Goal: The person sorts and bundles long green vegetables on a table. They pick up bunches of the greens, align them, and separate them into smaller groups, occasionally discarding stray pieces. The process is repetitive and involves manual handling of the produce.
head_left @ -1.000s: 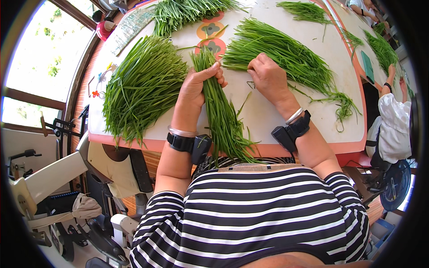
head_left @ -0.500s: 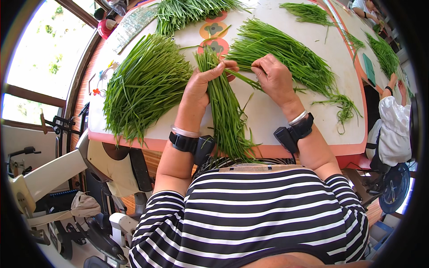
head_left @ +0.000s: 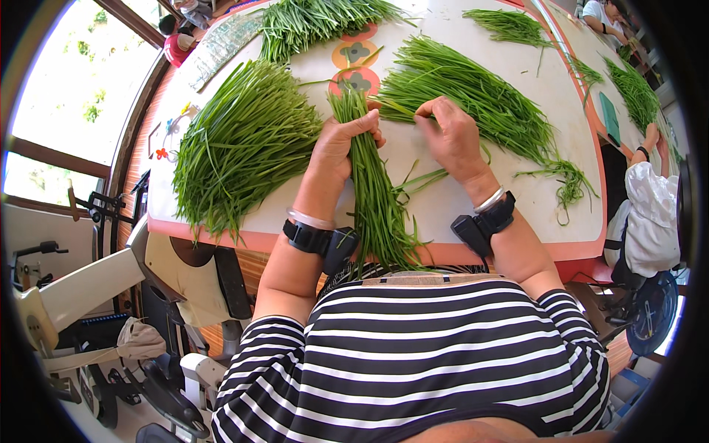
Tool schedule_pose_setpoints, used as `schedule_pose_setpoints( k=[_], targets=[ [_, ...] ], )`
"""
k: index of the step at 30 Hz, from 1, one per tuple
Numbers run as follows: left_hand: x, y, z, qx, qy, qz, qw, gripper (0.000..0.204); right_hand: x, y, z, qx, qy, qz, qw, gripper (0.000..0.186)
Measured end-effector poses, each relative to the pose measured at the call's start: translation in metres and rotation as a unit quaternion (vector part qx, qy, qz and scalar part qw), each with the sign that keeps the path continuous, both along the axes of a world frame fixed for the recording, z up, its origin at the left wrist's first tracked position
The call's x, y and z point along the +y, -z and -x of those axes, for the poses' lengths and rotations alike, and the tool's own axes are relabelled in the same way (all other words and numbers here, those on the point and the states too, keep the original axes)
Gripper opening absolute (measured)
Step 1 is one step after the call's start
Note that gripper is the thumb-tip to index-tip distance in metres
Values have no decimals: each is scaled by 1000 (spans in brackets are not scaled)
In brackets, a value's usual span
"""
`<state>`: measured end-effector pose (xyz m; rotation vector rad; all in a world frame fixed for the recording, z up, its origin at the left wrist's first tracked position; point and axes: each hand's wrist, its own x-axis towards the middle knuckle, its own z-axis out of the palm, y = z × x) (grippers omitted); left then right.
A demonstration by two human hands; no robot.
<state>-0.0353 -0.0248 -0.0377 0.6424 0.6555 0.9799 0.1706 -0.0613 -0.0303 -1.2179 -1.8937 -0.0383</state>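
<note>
White table (head_left: 443,214) w/ far heaps (head_left: 244,140) unsorted; left hand (head_left: 343,144) gripped one started chive bundle (head_left: 373,199), right hand (head_left: 454,136) fingers curled, pinching stalks (head_left: 473,92).

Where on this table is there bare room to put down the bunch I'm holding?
Bare tabletop lies near the front edge, under the right hand, with a few stray stalks. A strip shows between the left pile and the held bunch in the left hand. The far middle is crowded with greens.

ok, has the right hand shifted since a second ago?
Yes. The right hand moved up the table, away from the near edge, onto the pile of green stalks on its right.
</note>
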Motion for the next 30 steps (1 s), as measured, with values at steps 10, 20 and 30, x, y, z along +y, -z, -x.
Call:
schedule_pose_setpoints(
  k=[10,20,30],
  targets=[
    [-6,-11,-4,64,-22,-15,998,24,-6,0,12,140,-97,77,982,10],
    [-8,-12,-4,56,-28,-37,997,19,-3,7,8,202,-86,162,962,6],
    [-13,-20,-8,64,-43,-50,996,16,4,20,4,256,-117,188,941,6]
  ],
)
